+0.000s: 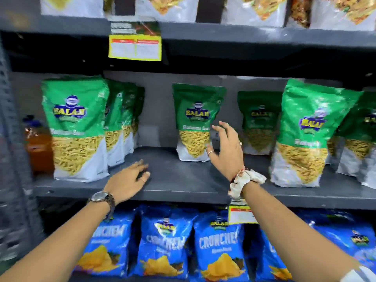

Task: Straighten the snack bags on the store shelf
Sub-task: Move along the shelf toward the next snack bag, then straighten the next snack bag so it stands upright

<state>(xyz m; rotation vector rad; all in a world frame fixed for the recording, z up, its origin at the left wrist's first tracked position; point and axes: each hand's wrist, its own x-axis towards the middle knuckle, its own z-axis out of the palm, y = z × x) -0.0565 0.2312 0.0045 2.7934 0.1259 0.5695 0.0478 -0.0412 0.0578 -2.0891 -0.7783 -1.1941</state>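
Green snack bags stand on the grey middle shelf (183,180). A front bag at the left (75,129) has more bags lined up behind it. One bag stands alone far back in the middle (195,121). Another sits behind at the right (258,123), and a large one leans forward at the right front (309,135). My right hand (225,147) is open, fingers spread, just right of and in front of the middle bag, holding nothing. My left hand (128,180) hovers palm down over the bare shelf, empty.
An orange bottle (38,147) stands at the shelf's far left. Blue chip bags (164,245) fill the shelf below. White snack bags (254,9) line the shelf above. Yellow price tags hang at the upper shelf edge (134,47) and the middle shelf edge (240,214).
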